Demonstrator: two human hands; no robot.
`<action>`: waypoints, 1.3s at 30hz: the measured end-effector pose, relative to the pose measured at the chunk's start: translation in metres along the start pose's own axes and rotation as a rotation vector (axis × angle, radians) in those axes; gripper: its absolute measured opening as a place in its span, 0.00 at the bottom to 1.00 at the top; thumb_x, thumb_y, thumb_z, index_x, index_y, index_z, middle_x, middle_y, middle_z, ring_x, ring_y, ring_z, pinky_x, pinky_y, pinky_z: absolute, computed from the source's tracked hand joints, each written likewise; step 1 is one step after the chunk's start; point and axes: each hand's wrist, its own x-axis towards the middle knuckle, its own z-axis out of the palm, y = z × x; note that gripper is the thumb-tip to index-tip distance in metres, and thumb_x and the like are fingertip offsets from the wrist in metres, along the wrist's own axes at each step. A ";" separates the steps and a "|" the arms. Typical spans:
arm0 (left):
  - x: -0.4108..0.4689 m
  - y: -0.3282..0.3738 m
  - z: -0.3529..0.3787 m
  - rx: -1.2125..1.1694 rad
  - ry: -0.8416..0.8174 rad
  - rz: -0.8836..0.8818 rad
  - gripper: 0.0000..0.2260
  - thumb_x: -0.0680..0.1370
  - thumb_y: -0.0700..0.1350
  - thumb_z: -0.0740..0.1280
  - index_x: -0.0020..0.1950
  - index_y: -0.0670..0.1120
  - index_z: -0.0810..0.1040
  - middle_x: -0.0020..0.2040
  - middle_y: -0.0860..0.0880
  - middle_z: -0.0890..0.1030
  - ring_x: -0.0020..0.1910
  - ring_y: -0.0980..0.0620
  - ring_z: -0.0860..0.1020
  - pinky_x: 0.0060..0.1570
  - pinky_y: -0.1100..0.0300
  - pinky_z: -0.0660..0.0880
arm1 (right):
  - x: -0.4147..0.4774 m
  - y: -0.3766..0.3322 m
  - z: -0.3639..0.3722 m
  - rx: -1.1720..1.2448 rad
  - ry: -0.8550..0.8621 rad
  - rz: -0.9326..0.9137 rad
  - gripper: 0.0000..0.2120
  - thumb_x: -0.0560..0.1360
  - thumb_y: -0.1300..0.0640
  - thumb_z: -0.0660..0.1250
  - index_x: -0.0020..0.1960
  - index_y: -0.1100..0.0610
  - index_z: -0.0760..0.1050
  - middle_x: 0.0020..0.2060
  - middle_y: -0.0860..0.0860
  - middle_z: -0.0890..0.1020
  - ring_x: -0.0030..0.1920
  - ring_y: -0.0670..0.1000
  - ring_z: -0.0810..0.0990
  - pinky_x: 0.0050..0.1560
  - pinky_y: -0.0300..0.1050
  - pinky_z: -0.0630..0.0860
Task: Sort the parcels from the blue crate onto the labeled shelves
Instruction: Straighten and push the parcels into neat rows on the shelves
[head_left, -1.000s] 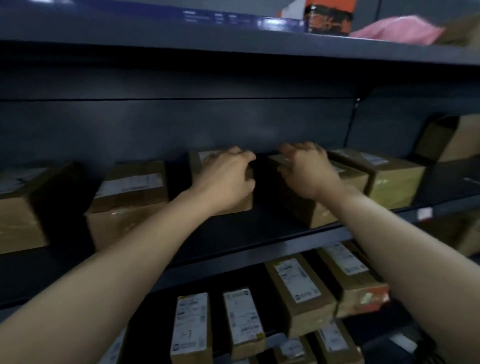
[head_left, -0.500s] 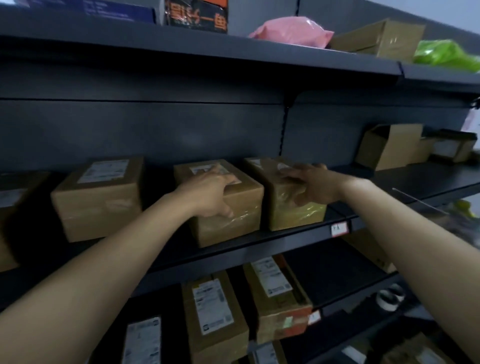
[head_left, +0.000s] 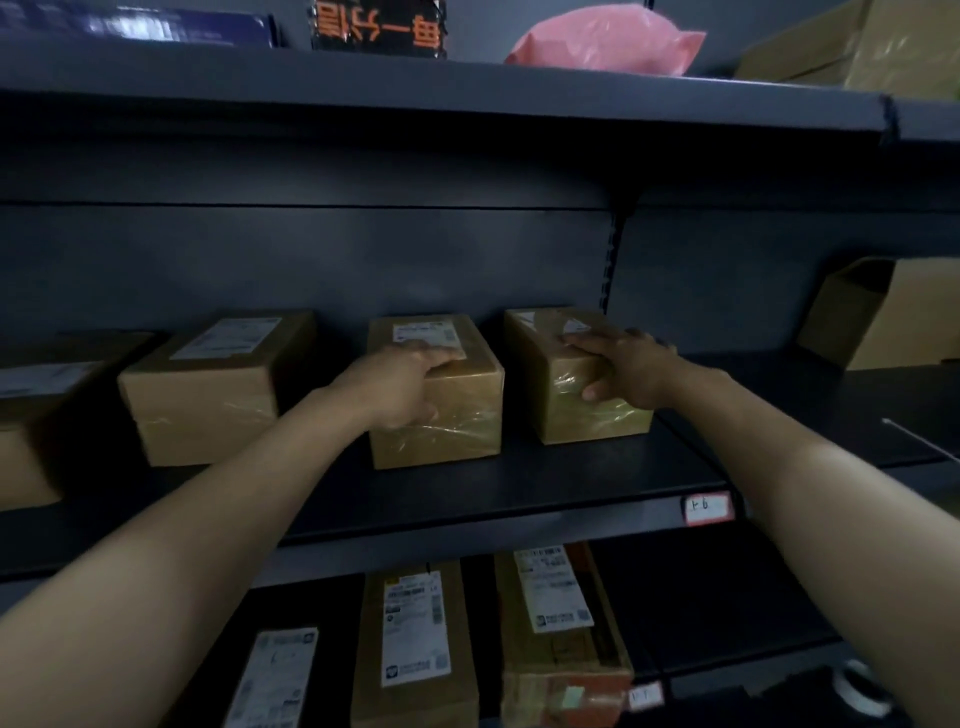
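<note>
The middle shelf (head_left: 571, 483) in front of you carries four brown cardboard boxes in a row near its back edge. Each is wrapped in clear tape and has a white printed label on top, the print too small to read. On the lower shelf (head_left: 717, 623) lie three long parcels (head_left: 415, 639) with barcode labels.

Your left hand (head_left: 400, 384) grips the third box (head_left: 457, 415), fingers over its top front edge. Your right hand (head_left: 623, 374) grips the fourth box (head_left: 550, 395) at its right front corner, fingers on top and thumb on the front face. The two boxes stand just apart.

Up top sit one pink bag (head_left: 602, 39) and one black pack (head_left: 379, 23) with orange characters – not legible. A red-bordered tag (head_left: 707, 508) on the middle shelf's front edge, near its right end, looks like "1-6", though blurred.
</note>
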 end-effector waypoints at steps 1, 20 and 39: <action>0.003 0.001 0.002 0.036 0.001 -0.017 0.34 0.76 0.47 0.68 0.76 0.59 0.54 0.76 0.49 0.60 0.71 0.46 0.63 0.68 0.50 0.65 | 0.003 0.001 0.001 -0.004 0.004 0.002 0.36 0.75 0.46 0.67 0.75 0.34 0.50 0.77 0.45 0.55 0.75 0.57 0.52 0.72 0.62 0.49; 0.020 -0.006 0.010 0.226 0.045 -0.118 0.33 0.78 0.42 0.61 0.78 0.57 0.48 0.77 0.48 0.55 0.74 0.41 0.56 0.68 0.44 0.57 | 0.001 -0.020 0.024 -0.091 0.205 -0.022 0.33 0.78 0.54 0.63 0.77 0.43 0.50 0.76 0.53 0.56 0.75 0.59 0.51 0.73 0.63 0.44; -0.142 0.044 0.051 -0.104 0.430 0.358 0.10 0.77 0.44 0.65 0.57 0.45 0.76 0.57 0.44 0.74 0.60 0.44 0.70 0.58 0.51 0.63 | -0.188 -0.097 0.074 0.218 0.347 -0.245 0.20 0.77 0.57 0.66 0.68 0.57 0.72 0.62 0.56 0.77 0.62 0.58 0.74 0.58 0.51 0.72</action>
